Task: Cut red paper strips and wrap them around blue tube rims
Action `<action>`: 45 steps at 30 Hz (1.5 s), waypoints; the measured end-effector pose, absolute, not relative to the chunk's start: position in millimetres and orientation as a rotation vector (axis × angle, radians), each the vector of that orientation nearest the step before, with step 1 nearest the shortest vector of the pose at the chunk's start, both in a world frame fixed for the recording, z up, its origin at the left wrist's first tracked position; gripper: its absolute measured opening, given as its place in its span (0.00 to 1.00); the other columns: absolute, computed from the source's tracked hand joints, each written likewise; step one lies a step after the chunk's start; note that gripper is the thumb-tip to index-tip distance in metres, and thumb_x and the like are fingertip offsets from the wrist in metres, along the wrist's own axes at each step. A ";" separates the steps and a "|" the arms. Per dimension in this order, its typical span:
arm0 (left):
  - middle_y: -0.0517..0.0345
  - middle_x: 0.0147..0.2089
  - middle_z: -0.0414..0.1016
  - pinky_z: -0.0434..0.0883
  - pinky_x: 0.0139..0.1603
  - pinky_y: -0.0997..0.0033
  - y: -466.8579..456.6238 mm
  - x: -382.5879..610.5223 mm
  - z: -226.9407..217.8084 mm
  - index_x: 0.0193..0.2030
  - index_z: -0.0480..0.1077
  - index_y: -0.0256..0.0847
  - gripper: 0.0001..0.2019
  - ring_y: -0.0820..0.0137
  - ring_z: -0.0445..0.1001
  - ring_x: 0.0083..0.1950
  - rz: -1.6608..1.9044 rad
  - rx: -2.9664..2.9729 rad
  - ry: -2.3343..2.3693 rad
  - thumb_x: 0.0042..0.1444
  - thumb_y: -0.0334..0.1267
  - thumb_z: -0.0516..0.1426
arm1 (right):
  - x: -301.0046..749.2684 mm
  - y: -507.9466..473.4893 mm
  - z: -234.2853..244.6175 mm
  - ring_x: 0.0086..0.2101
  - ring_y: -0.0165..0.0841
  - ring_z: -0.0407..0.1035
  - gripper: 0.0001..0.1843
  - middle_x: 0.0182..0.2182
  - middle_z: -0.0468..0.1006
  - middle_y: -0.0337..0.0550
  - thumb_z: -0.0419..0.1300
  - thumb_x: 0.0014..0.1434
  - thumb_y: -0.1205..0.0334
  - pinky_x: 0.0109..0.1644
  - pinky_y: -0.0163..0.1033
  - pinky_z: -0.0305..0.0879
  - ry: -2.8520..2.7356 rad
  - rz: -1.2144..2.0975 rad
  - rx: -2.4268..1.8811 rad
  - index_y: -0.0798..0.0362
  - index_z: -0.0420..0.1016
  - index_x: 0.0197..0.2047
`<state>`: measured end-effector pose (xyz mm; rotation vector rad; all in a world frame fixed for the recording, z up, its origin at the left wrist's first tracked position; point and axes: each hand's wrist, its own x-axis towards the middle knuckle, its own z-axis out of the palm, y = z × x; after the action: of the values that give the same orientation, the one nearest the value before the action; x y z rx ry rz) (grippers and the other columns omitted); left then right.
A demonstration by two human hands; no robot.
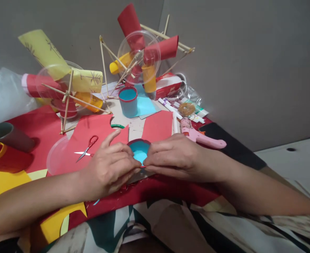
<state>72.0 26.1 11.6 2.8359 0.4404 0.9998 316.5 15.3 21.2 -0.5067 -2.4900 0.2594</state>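
Between my hands, near the front of the table, is a small round cup (pixel 139 147) with a bright blue inside and a red rim. My left hand (pixel 112 163) pinches its near rim with thumb and fingertips, the index finger partly raised. From the other side, my right hand (pixel 174 156) closes on the same rim, its fingertips almost meeting the left ones. Most of the cup's outer wall is hidden by my fingers. Beyond it stands a similar blue cup (pixel 128 105) with a red rim. Red-handled scissors (pixel 87 148) lie left of my left hand.
Two stick-and-paper wheel structures stand behind, one with yellow paper tubes (pixel 51 52), one with red tubes (pixel 161 49). A pink glue gun (pixel 203 137) lies to the right. Red paper sheets (pixel 157 125) cover the middle; grey and red tubes (pixel 8 156) sit left. A wall (pixel 236 70) rises behind.
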 end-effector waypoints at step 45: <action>0.61 0.44 0.82 0.71 0.65 0.60 40.3 62.7 36.0 0.51 0.72 0.42 0.13 0.71 0.81 0.42 0.960 2.607 0.519 0.59 0.32 0.65 | 325.4 34.9 21.9 0.22 0.19 0.67 0.08 0.31 0.80 0.39 0.60 0.67 0.66 0.28 0.26 0.66 -2.115 1.018 -0.609 0.60 0.78 0.38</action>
<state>62.7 40.3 36.0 2.6074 0.5189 0.9600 325.4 34.9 21.9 -0.6094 -2.1149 1.0184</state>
